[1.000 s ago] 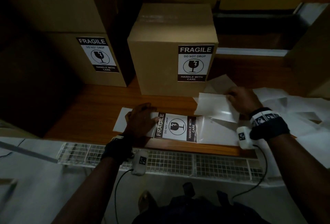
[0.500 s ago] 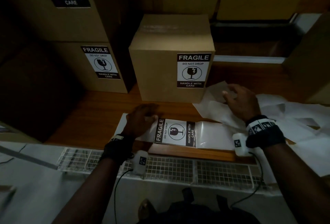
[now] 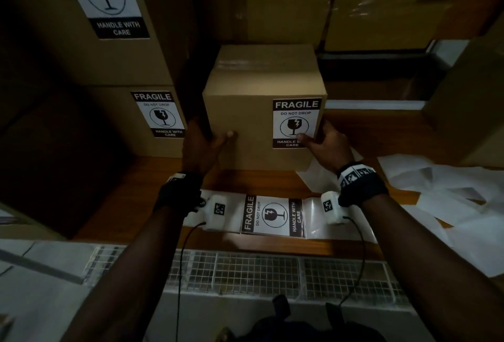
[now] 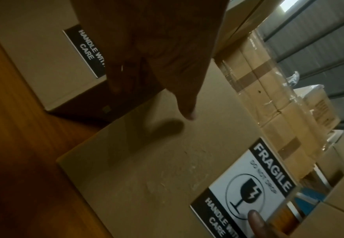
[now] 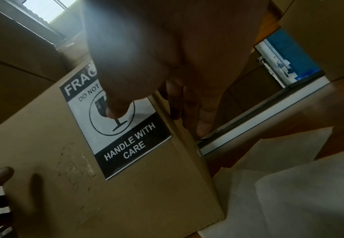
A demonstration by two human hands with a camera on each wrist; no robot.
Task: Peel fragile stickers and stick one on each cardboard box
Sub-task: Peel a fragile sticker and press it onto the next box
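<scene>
A small cardboard box [image 3: 253, 112] stands on the wooden table [image 3: 131, 194] with a fragile sticker [image 3: 296, 123] on the right of its front face. My left hand [image 3: 210, 137] grips the box's left edge, thumb [image 4: 187, 111] on the front and fingers round the side. On the right edge, my right hand [image 3: 316, 137] holds it the same way, its thumb [image 5: 115, 109] pressing the sticker [image 5: 126, 136]. Near the table's front edge lies a strip of backing [image 3: 321, 219] carrying one fragile sticker [image 3: 272, 216].
Two larger stickered boxes [image 3: 161, 115] are stacked at the left. More boxes [image 3: 300, 14] stand behind, and another box [image 3: 469, 110] at the right. Loose white backing sheets [image 3: 436, 191] cover the table's right side. A wire mesh tray [image 3: 259, 268] runs below the front edge.
Both hands left the sticker strip and the loose backing paper, moved forward, and took hold of the small box's two sides. The box now looks closer in view.
</scene>
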